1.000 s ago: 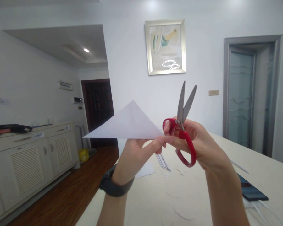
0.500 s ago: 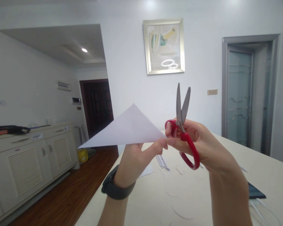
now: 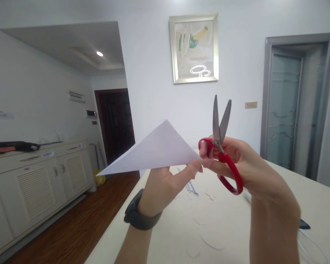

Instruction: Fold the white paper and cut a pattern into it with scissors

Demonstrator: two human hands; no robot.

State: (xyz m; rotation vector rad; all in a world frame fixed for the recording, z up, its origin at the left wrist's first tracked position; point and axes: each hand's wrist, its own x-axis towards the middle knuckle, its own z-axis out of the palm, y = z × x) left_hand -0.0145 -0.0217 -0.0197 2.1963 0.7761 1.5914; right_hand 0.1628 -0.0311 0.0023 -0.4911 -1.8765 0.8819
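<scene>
A white sheet of paper [image 3: 156, 150], folded into a triangle, is held up above the table with its peak upward. My left hand [image 3: 167, 183], a dark band on its wrist, supports it from below and pinches its right corner. Red-handled scissors [image 3: 231, 174] hang in my right hand [image 3: 244, 165], blades parted and pointing up. The thumb of my right hand meets the left fingertips at the paper's right corner. The blades stand to the right of the paper, apart from it.
On the pale table [image 3: 222, 223] lie several thin paper rolls [image 3: 191, 187], white scraps [image 3: 209, 196] and curled thin strips [image 3: 210, 244]. A dark phone [image 3: 305, 223] with a white cable [image 3: 309, 245] is partly hidden behind my right forearm. A white cabinet [image 3: 41, 183] stands at left.
Both hands, the paper and the scissors have shifted slightly right in view, and the paper's left tip has dipped. The camera view has also turned a little. The grips are unchanged.
</scene>
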